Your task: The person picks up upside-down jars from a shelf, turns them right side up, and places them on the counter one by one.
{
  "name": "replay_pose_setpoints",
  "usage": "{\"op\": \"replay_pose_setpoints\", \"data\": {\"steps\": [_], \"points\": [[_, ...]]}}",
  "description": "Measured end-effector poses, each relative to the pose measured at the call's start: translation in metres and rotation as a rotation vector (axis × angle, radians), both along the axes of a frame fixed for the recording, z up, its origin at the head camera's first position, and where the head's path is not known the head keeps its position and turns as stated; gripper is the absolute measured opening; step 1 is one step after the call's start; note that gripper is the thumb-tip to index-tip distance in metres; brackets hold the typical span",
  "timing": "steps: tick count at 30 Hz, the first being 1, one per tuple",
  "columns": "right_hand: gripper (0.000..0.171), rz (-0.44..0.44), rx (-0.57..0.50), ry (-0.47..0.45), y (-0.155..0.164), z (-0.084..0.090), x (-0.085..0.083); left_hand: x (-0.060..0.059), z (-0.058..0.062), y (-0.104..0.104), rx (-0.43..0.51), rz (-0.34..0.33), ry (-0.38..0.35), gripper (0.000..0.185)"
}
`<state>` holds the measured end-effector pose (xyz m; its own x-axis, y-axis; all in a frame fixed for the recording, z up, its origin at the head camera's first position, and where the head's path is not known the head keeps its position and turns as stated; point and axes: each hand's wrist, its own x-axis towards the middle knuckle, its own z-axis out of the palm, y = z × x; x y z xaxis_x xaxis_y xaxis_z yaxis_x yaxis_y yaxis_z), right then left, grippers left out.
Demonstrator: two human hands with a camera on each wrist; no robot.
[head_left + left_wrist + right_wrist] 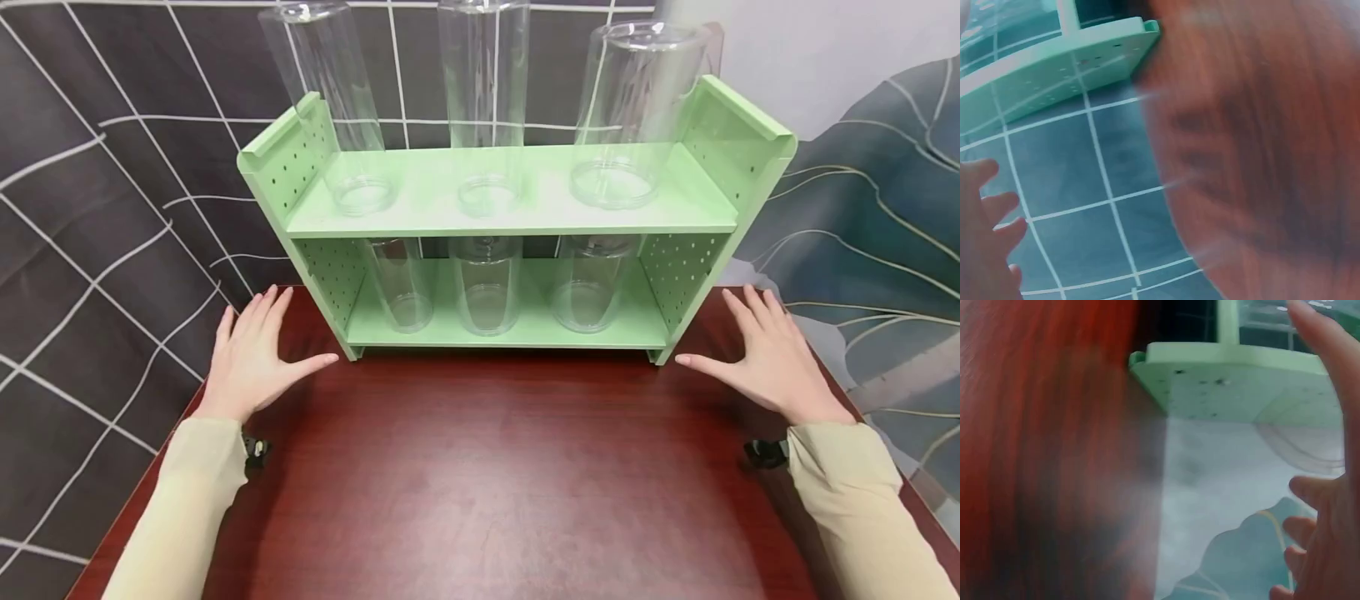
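Setting: dark red wood-grain table [495, 483] set against patterned backdrops

Left and rear: dark grey sheet [97, 208] with white grid lines, creased and uneven. Right: pale wall [825, 50] at top, below it a grey-blue sheet [885, 217] with thin curved lines. Light even, faint sheen on the tabletop

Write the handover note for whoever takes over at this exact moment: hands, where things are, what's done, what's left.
Left hand: open, flat on the table, left of the green shelf, holding nothing.
Right hand: open, flat on the table, right of the shelf, holding nothing.
Things: three clear cups upright on the top tier, three more cups on the bottom tier.
Done: no cup is off the shelf.
Left: probably every cup move; neither hand touches the shelf.
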<state>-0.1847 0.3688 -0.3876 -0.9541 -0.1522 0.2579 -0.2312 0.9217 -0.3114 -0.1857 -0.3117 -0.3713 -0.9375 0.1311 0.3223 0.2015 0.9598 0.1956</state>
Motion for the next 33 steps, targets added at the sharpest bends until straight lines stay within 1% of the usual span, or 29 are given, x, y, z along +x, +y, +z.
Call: {"op": "replay_pose_setpoints", "data": {"steps": [3,6,9,13,15,17,19,21,22,24,27,29,31,33], "points": [[0.115,-0.003,-0.043,0.000,-0.003,0.008,-0.001,0.001,0.008,0.004,0.034,0.006,0.050,0.117],[0.110,0.001,-0.092,0.002,-0.007,0.017,-0.001,0.000,0.014,0.010,0.096,0.000,0.111,0.112],[0.100,0.016,-0.150,0.018,-0.013,0.027,0.003,0.000,0.020,0.019,0.197,0.005,0.155,0.106],[0.088,0.015,-0.228,0.072,-0.023,0.040,0.011,-0.001,0.026,0.033,0.361,0.032,0.211,0.099],[0.085,-0.009,-0.262,0.123,-0.028,0.048,0.017,-0.003,0.028,0.040,0.444,0.029,0.265,0.094],[0.083,-0.042,-0.293,0.187,-0.034,0.058,0.022,-0.006,0.030,0.046,0.529,0.010,0.328,0.088],[0.082,-0.064,-0.332,0.284,-0.042,0.068,0.027,-0.009,0.033,0.053,0.619,-0.013,0.388,0.080],[0.082,-0.074,-0.372,0.379,-0.049,0.077,0.032,-0.010,0.040,0.062,0.705,-0.023,0.437,0.073],[0.081,-0.072,-0.391,0.425,-0.053,0.081,0.034,-0.008,0.045,0.068,0.754,-0.028,0.455,0.070],[0.080,-0.059,-0.431,0.510,-0.060,0.088,0.038,-0.009,0.051,0.077,0.853,-0.025,0.480,0.065],[0.077,-0.040,-0.478,0.583,-0.070,0.097,0.043,-0.014,0.055,0.086,0.976,0.002,0.513,0.059],[0.075,-0.026,-0.507,0.605,-0.078,0.102,0.047,-0.021,0.053,0.087,1.034,0.038,0.528,0.056],[0.074,-0.012,-0.521,0.610,-0.086,0.108,0.051,-0.023,0.055,0.091,1.061,0.086,0.554,0.051],[0.073,0.010,-0.536,0.600,-0.096,0.114,0.056,-0.022,0.060,0.096,1.065,0.130,0.587,0.044]]}}
